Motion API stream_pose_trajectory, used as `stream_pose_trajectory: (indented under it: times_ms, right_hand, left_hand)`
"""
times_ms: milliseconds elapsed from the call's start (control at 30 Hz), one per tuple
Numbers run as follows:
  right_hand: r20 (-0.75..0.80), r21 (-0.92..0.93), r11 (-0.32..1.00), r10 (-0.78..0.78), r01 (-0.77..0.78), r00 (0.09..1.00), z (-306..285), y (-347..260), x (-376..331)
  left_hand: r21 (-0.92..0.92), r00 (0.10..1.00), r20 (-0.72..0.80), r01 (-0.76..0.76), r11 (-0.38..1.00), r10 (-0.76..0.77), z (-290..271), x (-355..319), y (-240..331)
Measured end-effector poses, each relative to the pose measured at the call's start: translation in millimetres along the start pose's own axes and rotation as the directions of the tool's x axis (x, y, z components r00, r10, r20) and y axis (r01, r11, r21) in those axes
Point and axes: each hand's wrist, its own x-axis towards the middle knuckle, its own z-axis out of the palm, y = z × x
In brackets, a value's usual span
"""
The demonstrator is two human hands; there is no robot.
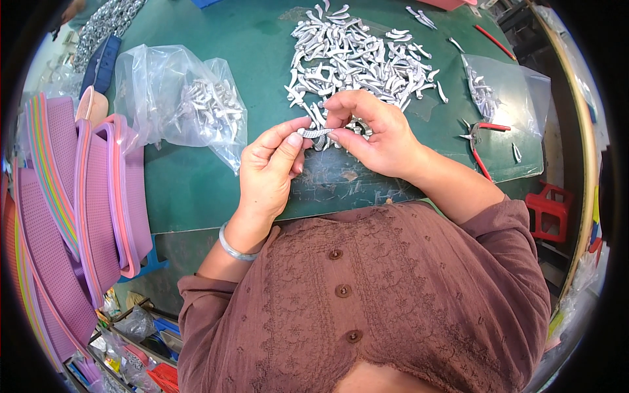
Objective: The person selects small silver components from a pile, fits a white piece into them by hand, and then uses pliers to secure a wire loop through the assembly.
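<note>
Silver in colour, one small curved piece (316,133) is between the two hands: the left hand (265,167) has thumb and fingers clamped on one end, the right hand (386,141) pinches the other, probably to keep it steady. The pile (360,59) lies just beyond the fingertips, perhaps for easy reach; pliers (477,131) rest well to their right.

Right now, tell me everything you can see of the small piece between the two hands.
The small piece is slim and slightly curved, silver-white with dark ribbing, and looks like metal. Its left end looks rounded. It lies nearly level across the picture, its ends at the fingertips of the left hand and the right hand. It is nearer the person than most of the pile of similar pieces on the green table. Finer detail is too small to tell.
</note>
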Motion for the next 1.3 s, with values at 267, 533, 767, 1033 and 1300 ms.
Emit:
stream_pose_trajectory:
  times_ms: [267,533,767,1033,1300]
  right_hand:
    - [-0.003,-0.012,0.999,0.045,-0.045,0.999,-9.9,-1.9,5.8]
    - [-0.431,-0.433,0.873,0.020,-0.227,0.902,-125.7,50.5,55.4]
    - [-0.518,-0.736,0.465,0.080,-0.491,0.852,-184.5,137.6,63.1]
    - [-0.389,-0.829,0.370,0.157,-0.420,0.908,-168.7,104.5,65.2]
    - [0.261,-0.629,0.758,-0.004,0.173,0.965,-74.4,37.1,62.9]
  left_hand:
    - [-0.027,0.998,-0.035,0.043,0.999,-0.044,3.9,1.5,1.8]
    - [-0.140,0.982,0.048,0.188,0.972,-0.183,-5.5,-4.7,27.7]
    - [0.028,0.998,-0.012,-0.055,0.998,0.055,-24.6,-18.6,88.3]
    - [0.616,0.831,-0.198,-0.307,0.725,0.520,-88.5,21.2,149.3]
    - [0.602,0.984,-0.063,-0.094,0.793,0.164,-108.9,54.9,131.9]
